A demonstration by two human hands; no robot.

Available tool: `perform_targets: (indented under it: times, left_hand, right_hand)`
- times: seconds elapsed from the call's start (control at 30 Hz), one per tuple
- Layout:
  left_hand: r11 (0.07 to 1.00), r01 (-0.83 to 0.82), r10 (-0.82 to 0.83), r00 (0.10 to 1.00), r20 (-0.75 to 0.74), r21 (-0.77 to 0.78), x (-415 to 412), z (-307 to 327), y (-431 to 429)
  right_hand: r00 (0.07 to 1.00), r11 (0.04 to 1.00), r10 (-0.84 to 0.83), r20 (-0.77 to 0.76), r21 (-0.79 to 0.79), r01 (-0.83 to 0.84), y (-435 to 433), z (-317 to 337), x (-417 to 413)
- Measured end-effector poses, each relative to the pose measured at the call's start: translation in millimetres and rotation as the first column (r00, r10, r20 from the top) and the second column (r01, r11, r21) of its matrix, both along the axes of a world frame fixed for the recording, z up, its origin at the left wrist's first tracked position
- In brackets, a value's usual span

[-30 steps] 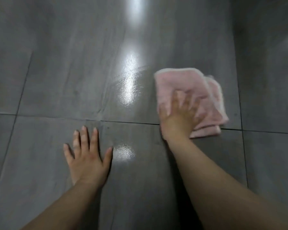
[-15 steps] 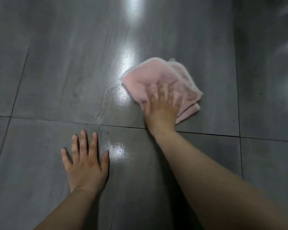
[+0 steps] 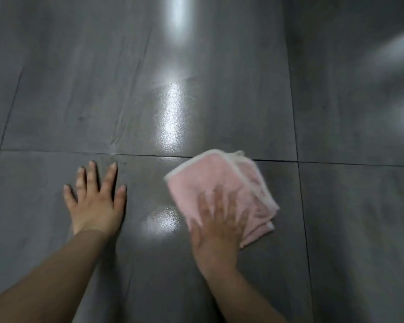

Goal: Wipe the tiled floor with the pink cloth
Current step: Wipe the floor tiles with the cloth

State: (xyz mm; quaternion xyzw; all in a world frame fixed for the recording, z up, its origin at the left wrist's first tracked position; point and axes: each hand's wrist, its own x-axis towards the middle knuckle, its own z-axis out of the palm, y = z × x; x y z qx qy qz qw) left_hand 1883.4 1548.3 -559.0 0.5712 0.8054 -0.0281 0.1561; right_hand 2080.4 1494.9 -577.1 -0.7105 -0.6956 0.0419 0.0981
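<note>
A folded pink cloth [image 3: 217, 180] with a pale edge lies flat on the dark grey tiled floor [image 3: 219, 101], just below a grout line. My right hand [image 3: 217, 227] presses on the cloth's near half with fingers spread and straight; it is blurred by motion. To the left, my left hand [image 3: 95, 201] rests palm down on the bare tile with its fingers spread, apart from the cloth.
Large glossy grey tiles fill the view, divided by thin dark grout lines [image 3: 149, 155]. A bright streak of reflected light [image 3: 172, 117] runs down the middle, showing a wet sheen between the hands.
My right hand has pulled the cloth back toward me across the grout line onto the near tile. The left hand stays planted on the floor.
</note>
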Motion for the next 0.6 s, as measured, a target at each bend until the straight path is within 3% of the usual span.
perform_targets:
  times: [0.1, 0.17, 0.23, 0.3, 0.4, 0.43, 0.5, 0.53, 0.6]
  left_hand:
    - [0.999, -0.015, 0.017, 0.999, 0.046, -0.039, 0.4, 6.1, 2.9]
    - [0.999, 0.022, -0.019, 0.998, 0.066, -0.046, -3.1, 15.6, 0.1]
    - [0.995, 0.096, -0.095, 0.993, 0.072, -0.003, 3.6, 22.3, -14.4]
    - [0.998, 0.070, -0.069, 0.987, 0.145, -0.003, 27.3, 26.5, -35.0]
    - [0.994, -0.047, 0.069, 0.968, 0.240, -0.095, 54.5, 19.3, -49.8]
    - [0.992, -0.052, 0.081, 0.966, 0.247, -0.119, 56.5, 18.3, -48.7]
    - [0.990, -0.040, 0.072, 0.968, 0.242, -0.137, 52.2, 16.0, -48.0]
    - [0.990, -0.036, 0.068, 0.970, 0.235, -0.138, 49.7, 15.2, -48.4]
    - [0.989, -0.027, 0.059, 0.973, 0.221, -0.144, 50.4, 15.6, -49.2]
  right_hand:
    - [0.912, 0.912, 0.410, -0.010, -0.017, -0.410, -22.4, -1.2, 12.9]
    - [0.883, 0.885, 0.465, 0.064, -0.015, -0.465, -7.0, -3.8, 54.8]
    - [0.946, 0.951, 0.310, 0.094, -0.036, -0.308, 4.0, -5.0, 101.6]
    - [0.996, 0.989, 0.071, 0.047, -0.133, -0.064, 3.2, 2.9, 136.3]
    - [0.917, 0.907, -0.390, -0.084, -0.209, 0.366, -7.1, 6.0, 116.8]
    - [0.887, 0.888, -0.448, -0.113, -0.165, 0.428, -13.2, 4.9, 95.3]
    - [0.938, 0.941, -0.327, -0.117, -0.136, 0.311, -29.2, 10.0, 49.7]
    - [0.983, 0.980, -0.158, -0.090, -0.139, 0.145, -40.1, 12.8, 34.4]
    - [0.981, 0.981, 0.176, -0.081, -0.074, -0.182, -57.0, 11.0, 36.3]
